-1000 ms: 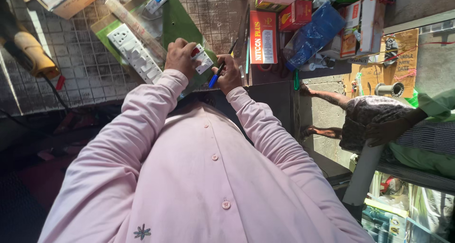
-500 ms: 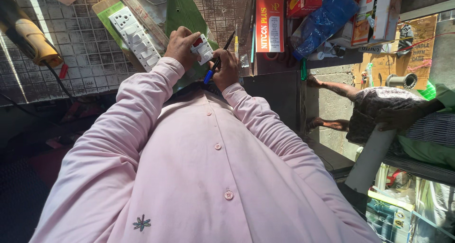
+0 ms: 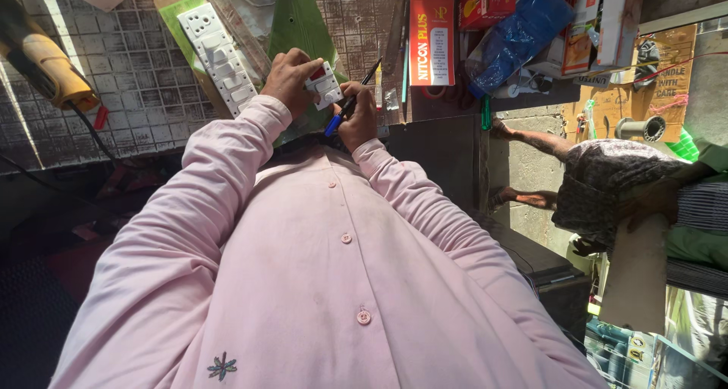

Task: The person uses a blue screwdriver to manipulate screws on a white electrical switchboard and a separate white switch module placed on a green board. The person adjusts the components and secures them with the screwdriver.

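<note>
The left hand (image 3: 287,76) is clenched around a small white switch (image 3: 324,84) at upper centre of the frame, touching the right hand (image 3: 358,116), which grips a blue-handled screwdriver (image 3: 350,103). Its long axis slants up-right, shaft alongside the switch's right edge. Left of the hands a white switch strip (image 3: 218,55) lies on a green board (image 3: 296,25) on the counter (image 3: 114,78); a red box (image 3: 431,40) stands to the right.

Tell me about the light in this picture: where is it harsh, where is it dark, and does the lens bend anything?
Head view: hard sunlight falls on the tiled worktop, the white switch board and the pink shirt, with sharp shadows. The lower left corner is nearly black. The left hand holding a small white switch and the right hand with a blue-handled screwdriver look sharp. The wide lens bows the edges.
</note>
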Available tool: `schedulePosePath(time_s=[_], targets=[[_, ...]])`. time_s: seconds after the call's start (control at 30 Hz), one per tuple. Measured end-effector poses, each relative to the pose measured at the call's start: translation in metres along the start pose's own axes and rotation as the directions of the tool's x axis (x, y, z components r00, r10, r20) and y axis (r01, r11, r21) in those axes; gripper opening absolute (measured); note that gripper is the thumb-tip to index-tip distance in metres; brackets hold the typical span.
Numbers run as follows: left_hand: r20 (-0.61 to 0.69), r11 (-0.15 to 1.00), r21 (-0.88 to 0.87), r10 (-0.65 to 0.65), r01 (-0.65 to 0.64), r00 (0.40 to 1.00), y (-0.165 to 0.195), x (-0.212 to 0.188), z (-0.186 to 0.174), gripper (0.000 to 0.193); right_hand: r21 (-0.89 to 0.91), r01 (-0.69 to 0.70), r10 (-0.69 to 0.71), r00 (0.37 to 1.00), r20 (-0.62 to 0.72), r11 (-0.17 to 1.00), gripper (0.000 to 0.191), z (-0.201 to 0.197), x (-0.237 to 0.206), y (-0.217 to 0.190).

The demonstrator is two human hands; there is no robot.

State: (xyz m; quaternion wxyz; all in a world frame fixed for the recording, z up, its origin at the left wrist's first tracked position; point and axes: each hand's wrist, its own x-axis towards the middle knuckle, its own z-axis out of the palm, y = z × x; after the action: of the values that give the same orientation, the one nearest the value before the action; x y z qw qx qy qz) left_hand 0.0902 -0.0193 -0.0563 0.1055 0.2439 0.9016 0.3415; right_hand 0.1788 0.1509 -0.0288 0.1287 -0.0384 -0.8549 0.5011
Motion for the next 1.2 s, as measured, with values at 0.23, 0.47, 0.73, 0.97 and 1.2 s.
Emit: schedulePosePath(time_s=[0.23,0.47,0.73,0.97,1.2], targets=[[0.020,0.997,0.040,0.063,-0.063,0.998,0.000,0.002,0.000,0.080,-0.052,0.059,-0.059,0.998,0.011,0.997,0.049,-0.001,-0.001,0.006],[0.026,0.998,0.026,0.063,-0.064,0.998,-0.001,0.001,0.003,0.080,-0.012,0.045,-0.045,0.999,0.015,0.999,0.055,-0.002,-0.005,0.010],[0.023,0.996,0.028,0.086,-0.087,0.996,-0.001,0.001,0.005,0.083,0.002,0.045,-0.045,0.999,0.002,0.999,0.054,-0.003,-0.006,0.016],[-0.003,0.999,0.022,0.029,-0.029,1.000,0.001,-0.002,0.010,0.082,-0.039,0.101,-0.096,0.990,0.102,0.994,0.046,-0.023,0.004,0.029],[0.011,0.999,0.006,0.047,-0.047,0.999,0.001,0.000,0.009,0.080,-0.140,0.089,-0.084,0.995,0.044,0.986,0.047,-0.017,-0.005,0.026]])
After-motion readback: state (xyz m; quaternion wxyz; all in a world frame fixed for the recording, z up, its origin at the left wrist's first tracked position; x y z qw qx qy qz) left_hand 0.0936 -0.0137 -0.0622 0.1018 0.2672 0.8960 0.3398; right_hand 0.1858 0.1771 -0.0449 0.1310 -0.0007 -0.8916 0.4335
